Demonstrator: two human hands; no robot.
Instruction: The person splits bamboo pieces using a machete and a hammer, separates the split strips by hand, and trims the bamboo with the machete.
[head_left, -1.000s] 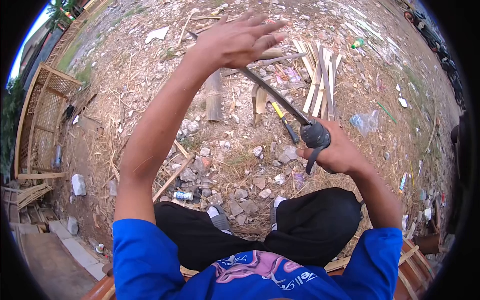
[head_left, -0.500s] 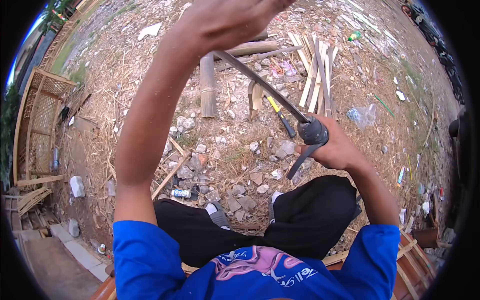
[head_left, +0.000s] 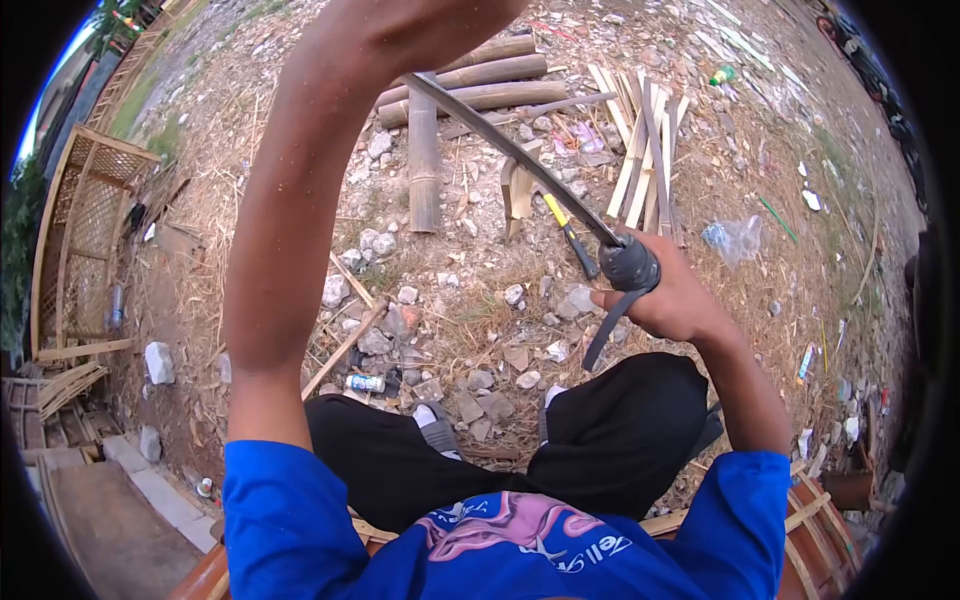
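A long dark blade (head_left: 520, 155) slants from the upper left down to a handle (head_left: 628, 264) wrapped in black, with a loose strap hanging below it. My right hand (head_left: 662, 292) is closed around this handle. At the top edge of the view, my left hand (head_left: 450, 25) is raised near the blade's far end; its fingers are cut off by the frame. Whether that hand touches the blade cannot be seen. Beneath the blade, a hammer (head_left: 568, 232) with a yellow and black handle lies on the ground beside a short piece of wood (head_left: 517, 196).
Bamboo poles (head_left: 490, 97) lie beyond the blade, with split strips (head_left: 645, 150) to their right. A plastic bag (head_left: 735, 240) rests on the right. Near my feet are stones and a can (head_left: 366, 383). A lattice frame (head_left: 85, 235) stands at far left.
My left hand has moved upward, partly out of view. More of the bamboo poles shows beyond it. My right hand and the handle have barely moved, while the strap now hangs lower.
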